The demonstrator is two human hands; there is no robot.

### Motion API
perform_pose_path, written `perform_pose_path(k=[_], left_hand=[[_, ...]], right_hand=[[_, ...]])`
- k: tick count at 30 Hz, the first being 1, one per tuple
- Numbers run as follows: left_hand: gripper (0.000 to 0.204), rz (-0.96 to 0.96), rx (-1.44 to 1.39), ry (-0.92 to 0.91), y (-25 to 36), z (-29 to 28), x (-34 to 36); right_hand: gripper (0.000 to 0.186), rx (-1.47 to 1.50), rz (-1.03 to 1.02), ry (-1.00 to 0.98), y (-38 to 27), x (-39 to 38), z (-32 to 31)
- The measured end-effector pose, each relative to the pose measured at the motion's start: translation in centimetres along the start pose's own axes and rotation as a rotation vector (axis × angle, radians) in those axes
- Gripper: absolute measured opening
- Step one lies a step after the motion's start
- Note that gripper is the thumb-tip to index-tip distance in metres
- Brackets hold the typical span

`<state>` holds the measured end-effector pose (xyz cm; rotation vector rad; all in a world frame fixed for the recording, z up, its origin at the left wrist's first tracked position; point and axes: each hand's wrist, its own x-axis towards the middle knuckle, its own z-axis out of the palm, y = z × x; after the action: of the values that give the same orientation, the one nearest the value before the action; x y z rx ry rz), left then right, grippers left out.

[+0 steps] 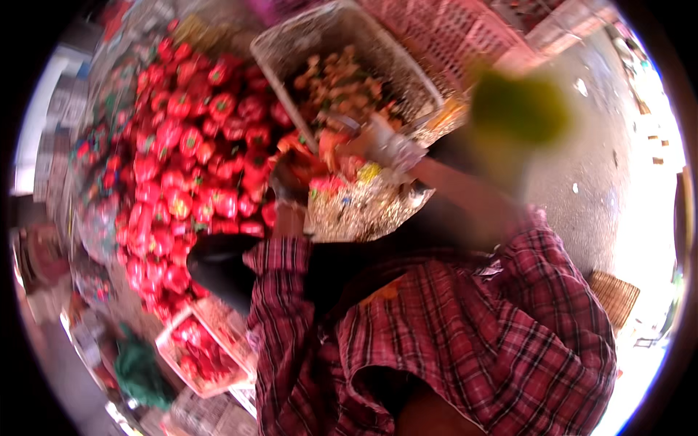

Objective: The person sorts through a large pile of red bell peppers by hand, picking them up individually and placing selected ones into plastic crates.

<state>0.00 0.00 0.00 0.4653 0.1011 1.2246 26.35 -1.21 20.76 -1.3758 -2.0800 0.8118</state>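
My left hand (pixel 291 182), in a dark glove, is curled round a red bell pepper (pixel 293 142) in front of me. My right hand (pixel 392 149), in a thin, see-through glove, reaches in from the right beside torn red pepper pieces (pixel 333 151). Its fingers are smeared by motion, so its grip is unclear. Both hands are close together at the near edge of a dirty white crate (pixel 273 62) holding pale brown pepper cores (pixel 338 83). Below them lies a surface strewn with pale seeds (pixel 356 211) and red scraps.
A large heap of red bell peppers (pixel 189 142) spreads to my left. A pink crate (pixel 211 341) of red pieces stands at lower left, near a green cloth (pixel 142 370). Pink slotted crates (pixel 443 33) stand at the back. A blurred yellow-green patch (pixel 520 109) covers part of the right.
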Motion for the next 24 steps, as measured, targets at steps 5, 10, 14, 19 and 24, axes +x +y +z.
perform_pose_path(k=[5, 10, 14, 19, 24], left_hand=[[0.013, 0.151, -0.005, 0.591, 7.5, 6.4, -8.1], [0.041, 0.001, 0.056, 0.321, 4.8, 19.1, -9.4], [0.034, -0.124, 0.147, 0.288, 1.4, 20.6, -11.7], [0.030, 0.074, 0.158, 0.400, 5.5, 23.0, -17.5], [0.023, 0.432, -0.053, 0.276, 14.8, 23.5, -23.8]], right_hand=[[0.062, 0.472, 0.202, 0.008, -7.1, -2.8, -3.1], [0.044, 0.618, 0.159, -0.093, -8.7, -1.4, 0.6], [0.040, 0.038, 0.290, -0.330, -11.3, -2.2, 4.5], [0.044, -0.082, -0.069, -0.300, -15.7, -3.8, 8.4], [0.042, 0.438, 0.350, -0.281, -15.7, -4.6, 7.8]])
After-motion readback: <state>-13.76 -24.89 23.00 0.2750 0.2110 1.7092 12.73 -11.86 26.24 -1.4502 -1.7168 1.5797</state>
